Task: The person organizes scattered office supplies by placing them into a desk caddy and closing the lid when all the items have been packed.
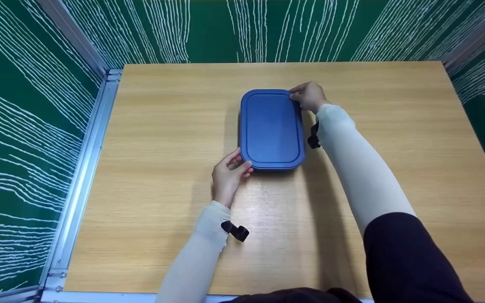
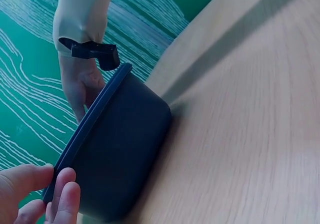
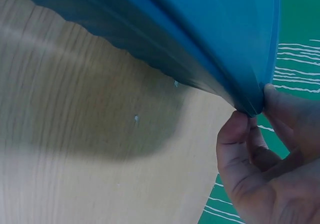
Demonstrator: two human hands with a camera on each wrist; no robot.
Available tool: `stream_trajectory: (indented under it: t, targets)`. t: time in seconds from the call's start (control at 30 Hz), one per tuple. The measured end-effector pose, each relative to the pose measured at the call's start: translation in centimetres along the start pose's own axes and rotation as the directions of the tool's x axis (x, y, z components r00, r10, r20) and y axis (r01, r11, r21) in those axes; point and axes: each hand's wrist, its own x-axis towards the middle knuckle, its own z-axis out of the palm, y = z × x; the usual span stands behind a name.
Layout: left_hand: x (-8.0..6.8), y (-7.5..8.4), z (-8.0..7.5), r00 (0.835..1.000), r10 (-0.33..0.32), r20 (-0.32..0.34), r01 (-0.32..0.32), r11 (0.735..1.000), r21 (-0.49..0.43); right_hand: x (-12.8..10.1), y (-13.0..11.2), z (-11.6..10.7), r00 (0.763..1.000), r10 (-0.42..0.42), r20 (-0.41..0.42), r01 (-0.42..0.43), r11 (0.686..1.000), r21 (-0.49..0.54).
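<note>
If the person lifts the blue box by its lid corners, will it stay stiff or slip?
The blue box looks like rigid plastic, so it probably keeps its shape. Its lid rim seems smooth; the right hand pinching one corner might slip. Low and flat, it is unlikely to tip.

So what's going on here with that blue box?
A person sits at a wooden table with a closed blue lidded container lying flat on it. Their right hand pinches the lid's rim at the far right corner, while the left hand touches the near left corner with its fingertips.
</note>
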Motion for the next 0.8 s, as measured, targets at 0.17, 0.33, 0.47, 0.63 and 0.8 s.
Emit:
stream_trajectory:
  t: [0.17,0.33,0.47,0.63,0.8]
  targets:
    - [0.0,-0.2,-0.1,1.000,0.005,-0.002,-0.005,1.000,0.012,-0.1,0.5,0.6,0.998,-0.035,-0.046,0.036,0.999,0.034]
    - [0.3,0.6,-0.8,0.998,0.060,0.033,-0.066,0.972,0.227,-0.1,1.3,1.6,0.980,-0.137,-0.145,0.146,0.988,0.056]
    - [1.0,2.4,-0.8,0.979,0.193,0.068,-0.203,0.869,0.451,-1.0,2.0,2.4,0.928,-0.251,-0.275,0.262,0.965,0.006]
    - [4.3,4.2,1.2,0.906,0.339,0.255,-0.412,0.566,0.714,-4.0,3.2,4.2,0.893,-0.328,-0.308,0.318,0.944,-0.084]
    - [8.1,4.5,4.1,0.889,0.262,0.376,-0.445,0.300,0.844,-5.4,4.0,5.6,0.901,-0.371,-0.223,0.349,0.927,-0.135]
